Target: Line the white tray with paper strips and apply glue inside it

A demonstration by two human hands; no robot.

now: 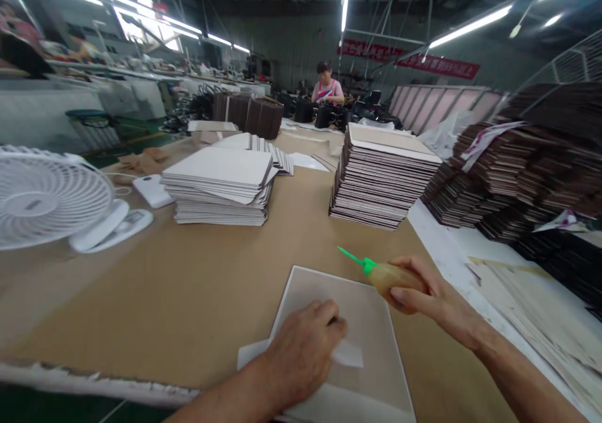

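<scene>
My right hand [426, 297] is closed round a small glue bottle [388, 276] with a green pointed nozzle that aims up and left, held just above the right edge of a grey board [362, 310]. The board lies flat on the brown table top [188, 291] close in front of me. My left hand [305, 348] rests knuckles-up on the near part of the board, fingers curled and pressing on a small white paper piece [350, 353]. Whether the fingers hold anything is hidden.
A white desk fan [47, 197] stands at the left. Two stacks of boards sit beyond, a pale stack [221, 188] and a taller dark-edged stack [380, 175]. Dark folded cartons [531, 160] pile up on the right. A person in pink [328, 88] works far behind.
</scene>
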